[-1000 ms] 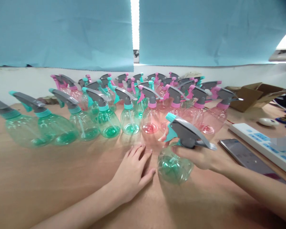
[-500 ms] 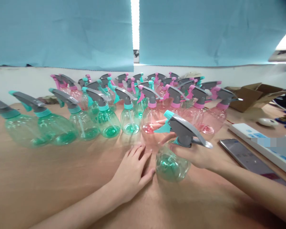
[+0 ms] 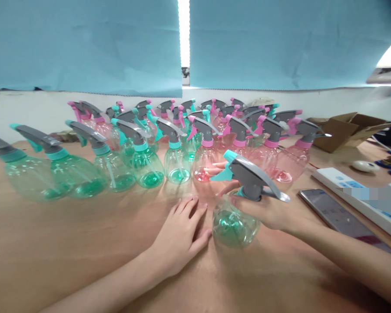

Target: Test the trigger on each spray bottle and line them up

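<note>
A green see-through spray bottle (image 3: 235,224) with a grey and teal trigger head (image 3: 249,176) stands on the wooden table (image 3: 68,243) in front of me. My right hand (image 3: 267,208) is wrapped round its neck just under the head. My left hand (image 3: 180,237) lies flat and open on the table beside the bottle, its thumb near the bottle's base. Behind them stand several rows of spray bottles, green ones (image 3: 146,163) to the left and pink ones (image 3: 205,163) to the right.
A phone (image 3: 329,213) lies to the right of my right arm, with a white power strip (image 3: 355,195) beyond it. An open cardboard box (image 3: 345,128) and a small white device (image 3: 365,166) sit at the back right. Blue curtains hang behind the table.
My right hand has shifted the green bottle slightly left and turned it more upright. The left hand has stayed flat on the table.
</note>
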`<state>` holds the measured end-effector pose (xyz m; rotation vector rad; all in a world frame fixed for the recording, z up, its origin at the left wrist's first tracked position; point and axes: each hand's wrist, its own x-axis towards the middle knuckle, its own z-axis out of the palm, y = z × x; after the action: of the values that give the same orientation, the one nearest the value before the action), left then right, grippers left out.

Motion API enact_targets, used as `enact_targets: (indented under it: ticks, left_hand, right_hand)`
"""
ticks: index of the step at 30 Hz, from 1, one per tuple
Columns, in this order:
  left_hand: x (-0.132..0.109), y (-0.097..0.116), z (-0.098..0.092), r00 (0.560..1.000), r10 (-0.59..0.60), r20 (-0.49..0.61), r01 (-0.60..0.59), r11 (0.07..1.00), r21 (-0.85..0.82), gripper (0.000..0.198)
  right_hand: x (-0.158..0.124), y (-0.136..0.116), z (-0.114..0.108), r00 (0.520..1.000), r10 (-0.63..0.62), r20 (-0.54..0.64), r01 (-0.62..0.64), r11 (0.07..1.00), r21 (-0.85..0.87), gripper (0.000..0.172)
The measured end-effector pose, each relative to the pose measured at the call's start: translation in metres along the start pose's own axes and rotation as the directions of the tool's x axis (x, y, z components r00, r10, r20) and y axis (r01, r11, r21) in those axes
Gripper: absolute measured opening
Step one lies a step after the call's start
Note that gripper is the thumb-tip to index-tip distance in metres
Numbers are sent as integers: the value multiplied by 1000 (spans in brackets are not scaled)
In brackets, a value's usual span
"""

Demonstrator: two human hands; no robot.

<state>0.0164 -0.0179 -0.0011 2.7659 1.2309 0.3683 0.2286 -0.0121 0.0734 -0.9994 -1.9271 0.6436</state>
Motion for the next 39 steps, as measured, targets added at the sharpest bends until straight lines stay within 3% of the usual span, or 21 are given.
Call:
enact_targets:
  ticks: [7, 23, 33, 39]
  left_hand:
    - [0, 0, 0, 1000, 0, 3, 0, 1000, 21, 48]
    - [-1, 0, 1, 1000, -3, -12, 3, 1000, -5, 47]
    - [0, -1, 1, 1000, 3, -9, -2, 1000, 10, 47]
    - [0, -1, -1, 1000, -3, 17, 2, 1000, 20, 48]
  right_hand:
    - [-1, 1, 0, 998, -64, 19, 63, 996, 66, 14]
    - [4, -5, 0, 998, -66, 18, 63, 987, 147, 17]
    - [5, -13, -2, 1000, -2, 13, 2, 1000, -14, 13]
    - [7, -17, -3, 1000, 3, -6, -3, 999, 34, 17]
